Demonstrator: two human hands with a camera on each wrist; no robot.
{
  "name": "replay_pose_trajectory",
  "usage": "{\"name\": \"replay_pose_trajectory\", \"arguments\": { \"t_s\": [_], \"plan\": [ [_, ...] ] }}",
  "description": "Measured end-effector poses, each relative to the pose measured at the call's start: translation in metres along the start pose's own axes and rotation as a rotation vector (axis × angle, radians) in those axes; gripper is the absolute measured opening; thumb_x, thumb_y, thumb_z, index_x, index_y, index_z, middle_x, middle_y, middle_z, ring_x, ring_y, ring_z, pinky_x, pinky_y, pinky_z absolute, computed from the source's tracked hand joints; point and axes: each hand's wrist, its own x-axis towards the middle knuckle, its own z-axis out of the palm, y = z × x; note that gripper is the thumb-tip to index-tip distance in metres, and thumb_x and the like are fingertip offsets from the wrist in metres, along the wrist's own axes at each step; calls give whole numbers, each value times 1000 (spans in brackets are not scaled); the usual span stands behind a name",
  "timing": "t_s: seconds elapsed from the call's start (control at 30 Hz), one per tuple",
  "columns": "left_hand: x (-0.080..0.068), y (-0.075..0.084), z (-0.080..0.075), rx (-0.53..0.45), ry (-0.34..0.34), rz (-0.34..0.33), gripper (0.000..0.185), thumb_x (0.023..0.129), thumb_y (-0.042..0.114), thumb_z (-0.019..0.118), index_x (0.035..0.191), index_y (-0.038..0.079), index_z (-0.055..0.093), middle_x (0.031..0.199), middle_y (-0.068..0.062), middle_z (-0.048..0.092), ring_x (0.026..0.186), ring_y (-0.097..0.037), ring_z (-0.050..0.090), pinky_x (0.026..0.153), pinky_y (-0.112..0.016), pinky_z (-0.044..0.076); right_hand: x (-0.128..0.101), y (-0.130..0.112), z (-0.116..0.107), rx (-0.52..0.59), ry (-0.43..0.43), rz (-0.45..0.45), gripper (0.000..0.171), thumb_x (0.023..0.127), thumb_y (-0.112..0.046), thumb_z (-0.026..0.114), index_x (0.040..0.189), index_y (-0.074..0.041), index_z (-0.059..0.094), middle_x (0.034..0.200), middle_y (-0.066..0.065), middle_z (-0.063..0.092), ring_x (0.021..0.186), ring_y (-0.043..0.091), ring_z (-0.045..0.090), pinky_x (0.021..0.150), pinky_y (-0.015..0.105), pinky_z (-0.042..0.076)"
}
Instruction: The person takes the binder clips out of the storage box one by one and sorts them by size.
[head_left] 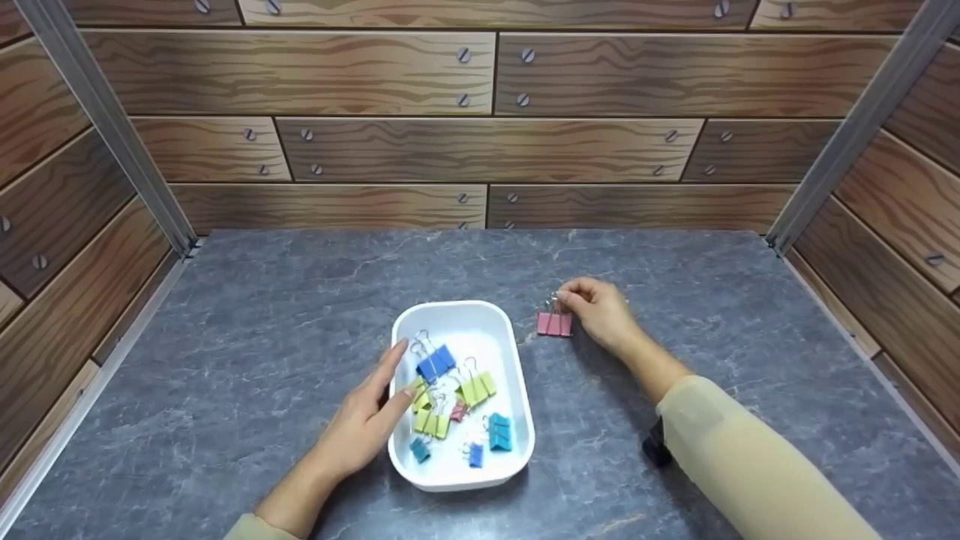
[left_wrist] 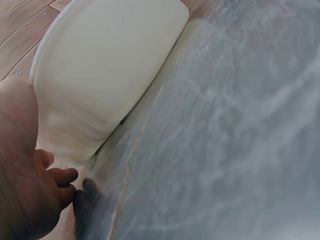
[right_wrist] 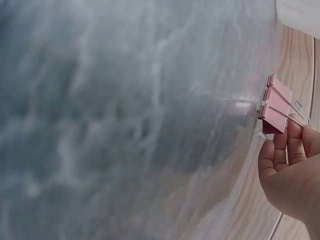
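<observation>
1. Right of centre in the head view: right hand [head_left: 600, 311] pinching the wire handles of a pink metal binder clip [head_left: 554, 323], fingers curled around the wires.
2. Pink clip resting on the grey marbled tabletop [head_left: 262, 322], just beside the upper right corner of the white rounded plastic tray [head_left: 517, 360], apart from its rim.
3. In the right wrist view, at the right edge: same pink clip [right_wrist: 274, 104] held by its silver wires between fingertips [right_wrist: 280, 142], its body towards the tabletop.
4. Lower centre of the head view: left hand [head_left: 367, 420] laid flat against the left side of the tray, fingers straight and relaxed, gripping nothing, fingertips reaching over the rim.
5. In the left wrist view, lower left: left hand [left_wrist: 25, 190] touching the white tray wall [left_wrist: 105, 70].
6. Inside the tray: a dark blue binder clip [head_left: 436, 363] near the upper left, yellow-green binder clips [head_left: 477, 389] in the middle, teal binder clips [head_left: 499, 433] lower down, a small pink one [head_left: 457, 411] among them.
7. Behind the table, across the top of the frame: wood-grain panel wall [head_left: 480, 142] with screws.
</observation>
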Motion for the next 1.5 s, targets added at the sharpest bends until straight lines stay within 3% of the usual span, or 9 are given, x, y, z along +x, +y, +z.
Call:
{"name": "replay_pose_trajectory", "arguments": {
  "t_s": [0.4, 0.73, 0.97, 1.17, 1.33, 1.5],
  "plan": [
    [0, 0, 1, -27, -11, -8, 67, 110, 33, 57, 170, 23, 29, 173, -12, 23, 159, -30, 23, 127, -50, 22, 1, 4, 0, 20, -6, 42, 16, 105, -5, 66, 106, 9, 73, 92, 11, 76, 82, 8, 66, 76, 19, 55],
    [0, 1, 2, -24, -4, 12, 67, 110, 34, 57, 170, 22, 30, 173, -11, 25, 158, -29, 25, 127, -50, 23, -2, 2, -5, 61, 1, 76, 22, 107, -7, 64, 115, 12, 71, 104, 21, 76, 91, 17, 73, 84, 28, 62],
    [0, 0, 3, -27, -1, 43, 69, 111, 34, 55, 171, 20, 25, 173, -14, 26, 158, -32, 27, 126, -52, 24, -1, -12, -16, -57, 126, 33, 24, 106, -15, 67, 119, 5, 73, 105, 18, 76, 95, 24, 69, 74, 18, 52],
    [-1, -1, 2, -39, -3, 21, 74, 111, 35, 56, 172, 21, 18, 172, -12, 28, 156, -30, 31, 125, -48, 27, -1, -31, -15, 44, 164, -16, 26, 106, -15, 68, 121, 6, 72, 110, 22, 76, 100, 23, 72, 87, 24, 58],
    [-2, -2, 2, -37, -1, 10, 75, 110, 34, 57, 172, 20, 17, 172, -12, 28, 156, -29, 30, 125, -47, 27, -2, -53, -3, 120, 130, -95, 23, 104, -12, 71, 119, 6, 74, 109, 21, 76, 100, 23, 73, 89, 27, 59],
    [-1, -2, 0, -24, 0, 10, 74, 110, 35, 56, 172, 21, 18, 172, -11, 29, 156, -28, 31, 125, -48, 27, -6, -78, 19, 145, 7, -192, 20, 101, -7, 73, 116, 5, 75, 104, 19, 77, 97, 27, 73, 83, 24, 57]
  ]
}}
